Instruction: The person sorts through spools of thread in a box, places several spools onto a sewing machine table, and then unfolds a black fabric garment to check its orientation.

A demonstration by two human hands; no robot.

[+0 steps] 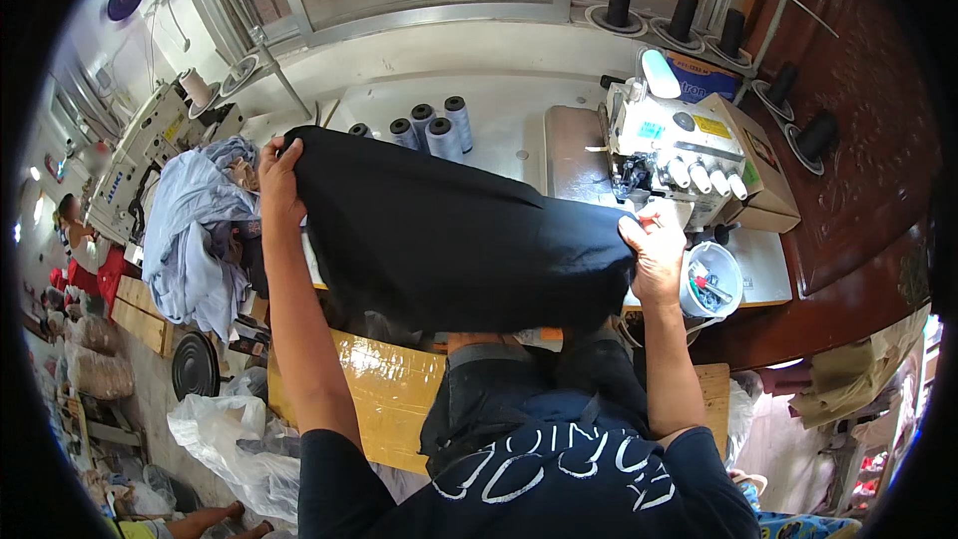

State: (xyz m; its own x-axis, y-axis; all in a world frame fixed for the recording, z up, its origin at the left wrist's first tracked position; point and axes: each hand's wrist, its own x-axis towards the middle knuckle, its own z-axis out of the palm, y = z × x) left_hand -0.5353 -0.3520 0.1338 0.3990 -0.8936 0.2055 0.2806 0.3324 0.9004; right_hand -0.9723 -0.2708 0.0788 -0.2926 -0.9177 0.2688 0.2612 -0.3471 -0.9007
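A black cloth (449,250) is hanging wide

The left hand (282,175) is pinching the cloth's upper left corner, thumb against fingers. The right hand (657,258) is pinching the right end near its top. The two hands are standing well apart, and the cloth is hanging between them, in front of the worktable (399,90).

The cloth is looking soft, thin and light, so it will likely be flopping and folding with ease. It is shining a little, so it may be a bit slippery, but it is not seeming easy to break. The two top corners are looking like the best spots to hold, since the middle would be sagging.

Its long way is running from side to side on a slant. The left end is pointing up and away from the body, and the right end is sitting lower and closer. The bottom edge is drooping toward the lap.

Just beyond the right hand, a white bucket (739,282) is holding small tools. A white overlock sewing machine (679,145) is standing behind it. Near the left hand, pale blue clothes (195,230) are lying in a heap. Past the cloth, grey-blue thread cones (444,140) are standing together.
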